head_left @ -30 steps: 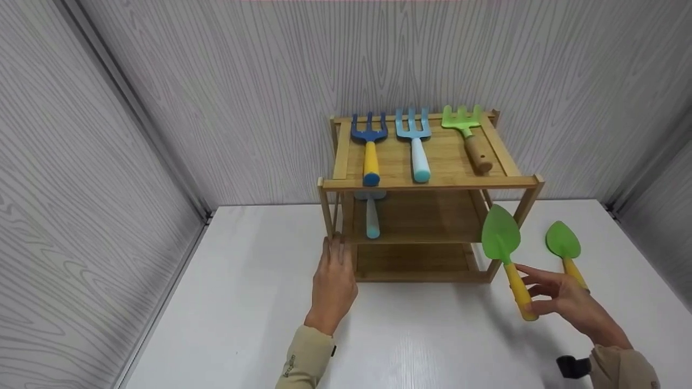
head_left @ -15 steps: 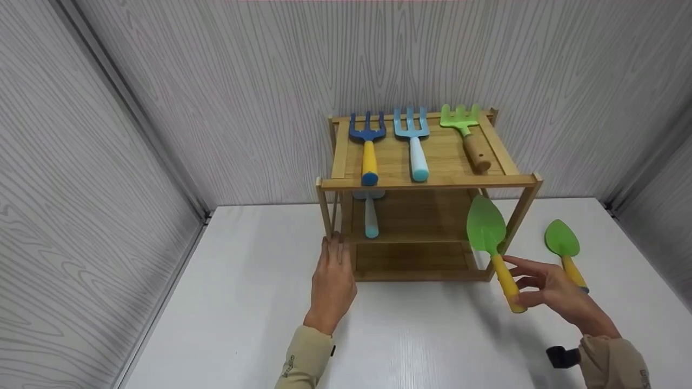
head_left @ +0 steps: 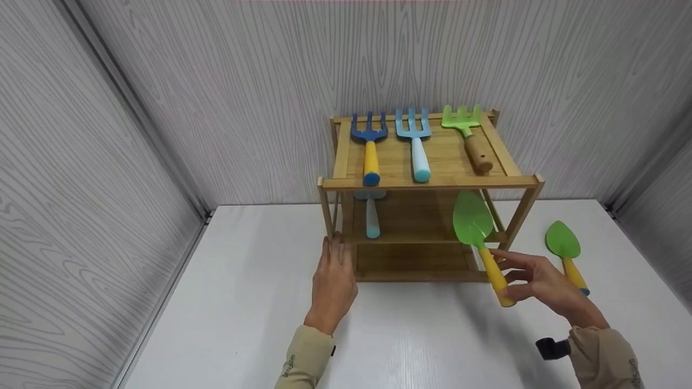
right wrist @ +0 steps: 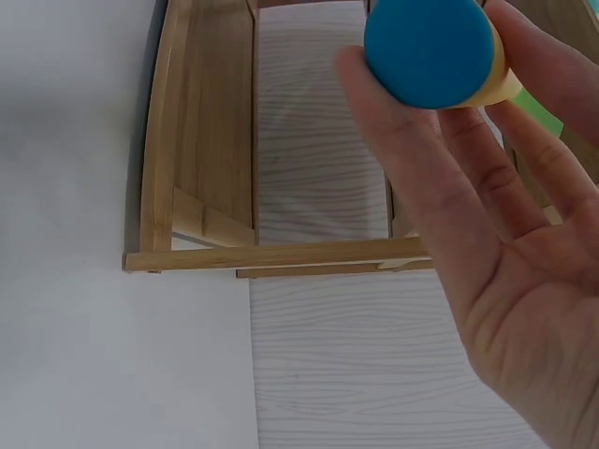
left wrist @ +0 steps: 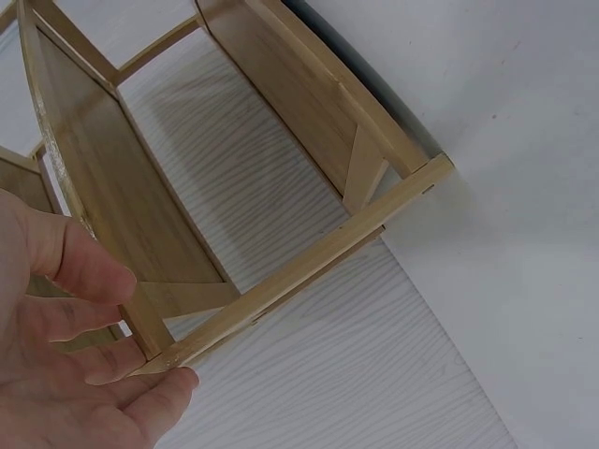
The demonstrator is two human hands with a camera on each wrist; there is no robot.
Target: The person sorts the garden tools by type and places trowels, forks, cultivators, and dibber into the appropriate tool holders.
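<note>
My right hand (head_left: 535,281) holds a small garden trowel by its yellow handle (head_left: 494,274), thumb on one side and fingers on the other. Its green leaf-shaped blade (head_left: 472,219) points away and overlaps the middle shelf in the head view. The right wrist view shows the handle's blue end cap (right wrist: 429,47) between the fingers. My left hand (head_left: 334,286) grips the bamboo shelf rack (head_left: 430,184) at its front left post, near middle-shelf height; in the left wrist view thumb and fingers lie either side of the corner (left wrist: 150,323).
On the top shelf lie a navy fork (head_left: 371,156), a light blue fork (head_left: 419,151) and a green rake with a wooden handle (head_left: 476,151). A pale blue-handled tool (head_left: 372,219) sits on the middle shelf's left. Another green trowel (head_left: 563,241) lies on the white table, right of the rack.
My right hand has moved left and slightly up with the trowel, bringing the blade from the rack's right front post across the middle shelf opening. My left hand has stayed put.
</note>
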